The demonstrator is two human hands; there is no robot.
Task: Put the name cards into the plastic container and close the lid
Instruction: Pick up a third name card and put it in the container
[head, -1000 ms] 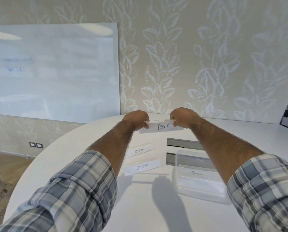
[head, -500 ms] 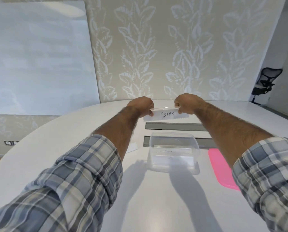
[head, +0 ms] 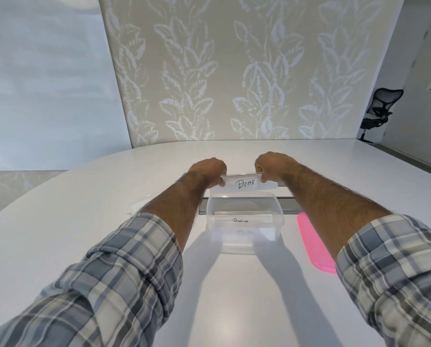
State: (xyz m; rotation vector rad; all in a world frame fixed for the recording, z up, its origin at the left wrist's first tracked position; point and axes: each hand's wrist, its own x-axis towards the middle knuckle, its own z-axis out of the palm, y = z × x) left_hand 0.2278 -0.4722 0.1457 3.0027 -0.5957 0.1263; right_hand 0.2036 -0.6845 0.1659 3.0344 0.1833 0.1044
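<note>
White table (head: 109,221), leaf-patterned wall (head: 234,71)

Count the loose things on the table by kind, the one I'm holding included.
Name cards: 2, BEAR card held, PENGUIN card inside
Plastic container: 1
Pink lid: 1
Total: 4

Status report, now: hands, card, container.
Left hand and right hand grip the BEAR card by its ends, above the open container. PENGUIN card inside. Pink lid off, right. Nothing in the way.
</note>
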